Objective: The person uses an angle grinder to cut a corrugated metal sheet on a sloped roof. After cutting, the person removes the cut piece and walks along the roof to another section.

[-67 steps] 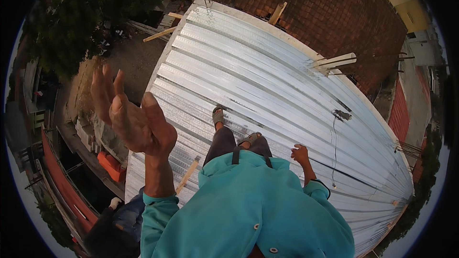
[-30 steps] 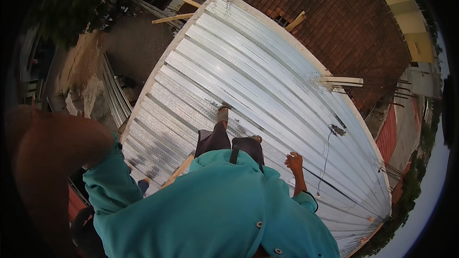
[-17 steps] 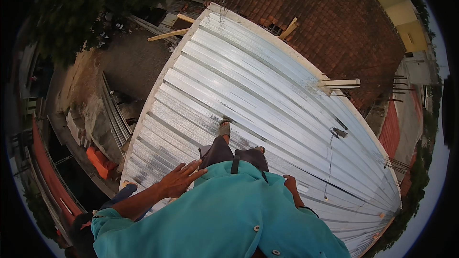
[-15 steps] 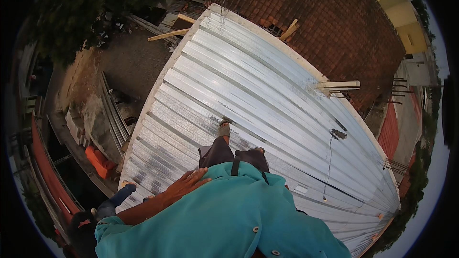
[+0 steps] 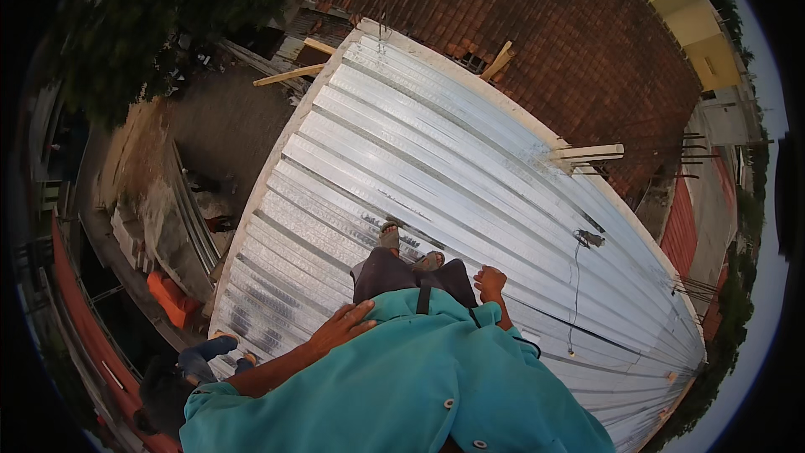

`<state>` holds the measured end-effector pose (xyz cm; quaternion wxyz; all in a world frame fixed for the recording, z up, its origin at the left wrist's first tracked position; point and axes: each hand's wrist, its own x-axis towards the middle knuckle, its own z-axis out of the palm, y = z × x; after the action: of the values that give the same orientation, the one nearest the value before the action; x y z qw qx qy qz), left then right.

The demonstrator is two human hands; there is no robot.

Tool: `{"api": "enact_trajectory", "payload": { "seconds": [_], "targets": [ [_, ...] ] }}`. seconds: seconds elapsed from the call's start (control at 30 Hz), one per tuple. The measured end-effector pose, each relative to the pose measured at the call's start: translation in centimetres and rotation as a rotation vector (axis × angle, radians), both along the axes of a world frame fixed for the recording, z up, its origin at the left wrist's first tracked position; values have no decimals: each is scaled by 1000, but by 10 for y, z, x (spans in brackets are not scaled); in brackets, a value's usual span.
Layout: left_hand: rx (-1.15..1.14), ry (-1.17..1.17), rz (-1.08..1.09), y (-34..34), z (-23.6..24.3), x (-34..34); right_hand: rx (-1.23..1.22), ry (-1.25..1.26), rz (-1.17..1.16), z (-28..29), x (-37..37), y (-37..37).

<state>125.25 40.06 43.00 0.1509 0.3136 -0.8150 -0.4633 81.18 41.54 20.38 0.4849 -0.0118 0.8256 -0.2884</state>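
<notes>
My left hand (image 5: 342, 325) rests on the left side of my teal shirt (image 5: 369, 386), fingers stretched out and lying flat with nothing in them. To the right of my dark trousers (image 5: 377, 277), my right hand (image 5: 490, 283) hangs with its fingers loosely curled; nothing shows in it. Below it lies the ribbed silver metal roof sheeting (image 5: 352, 176), on which I stand in sandals (image 5: 389, 236). A grey tool-like object (image 5: 590, 239) with a thin cord (image 5: 576, 294) lies on the sheeting to the right.
A pale concrete rim (image 5: 277, 147) edges the roof, with a drop to the ground on the left. Another person in jeans (image 5: 204, 352) is at the lower left edge. Wooden planks (image 5: 289, 75) and a pale beam (image 5: 591, 153) jut over the rim. Beyond spreads a brown tiled roof (image 5: 520, 25).
My right hand has come into view beside my right thigh. My right foot shows further forward. The left hand stays on the shirt. The person at the left has shifted slightly.
</notes>
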Motion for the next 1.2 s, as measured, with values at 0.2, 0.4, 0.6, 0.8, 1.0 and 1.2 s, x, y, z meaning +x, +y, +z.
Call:
{"api": "enact_trajectory", "payload": {
  "seconds": [0.2,0.4,0.6,0.8,1.0,1.2],
  "targets": [
    [472,11,12,-1,3,-37,-270,-413,-391,58,55,-120],
    [322,-46,-143,-14,-24,-57,-305,-225,-117,94,74,-59],
    [407,-101,-124,-35,7,-64,-97,182,100,66,1,66],
    [289,24,-168,-37,0,-54,467,573,1472,-9,-94,250],
    [338,-26,-103,-24,-25,-52,206,584,1290,-8,-69,247],
    [342,-32,-7,-21,-38,-53,-82,682,1075,-38,-29,208]
  ]
}}
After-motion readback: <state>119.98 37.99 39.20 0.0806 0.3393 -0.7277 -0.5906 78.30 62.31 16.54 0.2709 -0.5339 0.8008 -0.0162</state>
